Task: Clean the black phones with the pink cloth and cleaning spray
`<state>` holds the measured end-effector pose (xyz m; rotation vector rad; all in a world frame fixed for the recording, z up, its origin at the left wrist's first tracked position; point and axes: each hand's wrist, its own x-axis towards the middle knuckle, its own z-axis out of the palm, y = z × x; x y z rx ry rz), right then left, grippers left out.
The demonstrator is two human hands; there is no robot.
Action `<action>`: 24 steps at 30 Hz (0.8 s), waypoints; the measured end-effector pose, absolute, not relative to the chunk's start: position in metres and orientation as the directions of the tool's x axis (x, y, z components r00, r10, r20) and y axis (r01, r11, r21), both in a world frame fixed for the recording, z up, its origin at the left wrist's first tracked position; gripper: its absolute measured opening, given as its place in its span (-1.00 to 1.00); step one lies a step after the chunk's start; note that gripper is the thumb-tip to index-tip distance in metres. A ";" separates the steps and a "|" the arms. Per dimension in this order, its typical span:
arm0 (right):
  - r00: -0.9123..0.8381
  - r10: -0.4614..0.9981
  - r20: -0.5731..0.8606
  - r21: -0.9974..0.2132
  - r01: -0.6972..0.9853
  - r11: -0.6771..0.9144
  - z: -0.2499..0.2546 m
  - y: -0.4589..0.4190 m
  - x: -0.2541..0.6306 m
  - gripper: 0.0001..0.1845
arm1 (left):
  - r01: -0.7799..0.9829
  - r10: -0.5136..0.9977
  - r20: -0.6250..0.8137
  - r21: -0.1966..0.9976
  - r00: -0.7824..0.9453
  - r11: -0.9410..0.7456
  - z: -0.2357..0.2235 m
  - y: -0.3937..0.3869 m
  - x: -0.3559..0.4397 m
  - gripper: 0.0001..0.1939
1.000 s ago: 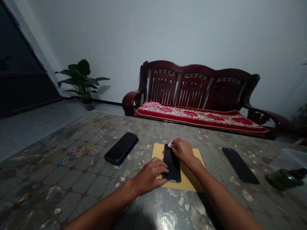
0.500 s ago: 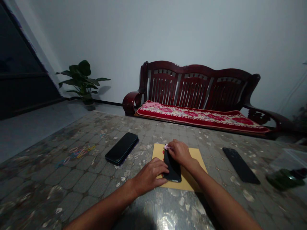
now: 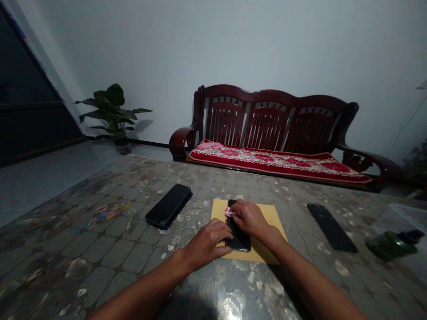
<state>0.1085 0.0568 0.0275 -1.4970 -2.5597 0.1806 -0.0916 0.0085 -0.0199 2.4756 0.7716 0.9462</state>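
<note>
A dark phone (image 3: pixel 241 242) lies face up on a yellow sheet (image 3: pixel 271 218) with red marks along its left part. My left hand (image 3: pixel 211 240) steadies the phone at its lower left edge, the fingertips pressed on it and the thumb at its side. Across the phone's upper half lies my right hand (image 3: pixel 248 217), its fingers closed on a small pale pink cloth (image 3: pixel 228 212) that touches the screen near the left edge. Part of the phone is hidden beneath this hand.
To the left lie a thick black phone or stack of phones (image 3: pixel 169 205) and several coloured rubber bands (image 3: pixel 108 212). On the right are another black phone (image 3: pixel 332 227), a green bottle (image 3: pixel 388 245) and a clear plastic box (image 3: pixel 405 218). A wooden bench (image 3: pixel 256 95) stands beyond the table.
My right hand has slid the cloth along the phone a little toward me, uncovering the phone's far end. The left hand has stayed in place. The view has shifted slightly.
</note>
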 end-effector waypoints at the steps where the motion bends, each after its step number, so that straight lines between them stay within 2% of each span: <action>1: -0.507 0.859 0.073 -0.186 0.839 0.511 0.029 0.055 0.109 -0.81 | 0.357 0.612 0.488 0.518 0.622 -0.777 -0.020 0.009 -0.092 -0.82; 4: -0.527 0.848 0.047 -0.143 0.837 0.528 0.035 0.056 0.111 -0.79 | 0.356 0.612 0.495 0.518 0.617 -0.778 -0.020 0.009 -0.092 -0.82; 8: -0.432 0.898 0.084 -0.104 0.892 0.439 0.034 0.067 0.110 -0.77 | 0.357 0.610 0.502 0.513 0.613 -0.781 -0.021 0.009 -0.091 -0.83; 15: -0.525 0.850 0.045 -0.200 0.829 0.522 0.033 0.039 0.110 -0.78 | 0.379 0.624 0.472 0.516 0.623 -0.768 -0.024 0.009 -0.092 -0.81; 19: -0.561 0.828 0.011 -0.198 0.810 0.552 0.039 0.031 0.114 -0.83 | 0.395 0.641 0.447 0.527 0.623 -0.752 -0.021 0.008 -0.092 -0.84; 24: -0.422 0.905 0.059 -0.151 0.892 0.426 0.038 0.049 0.115 -0.81 | 0.391 0.648 0.462 0.536 0.606 -0.748 -0.019 0.006 -0.093 -0.85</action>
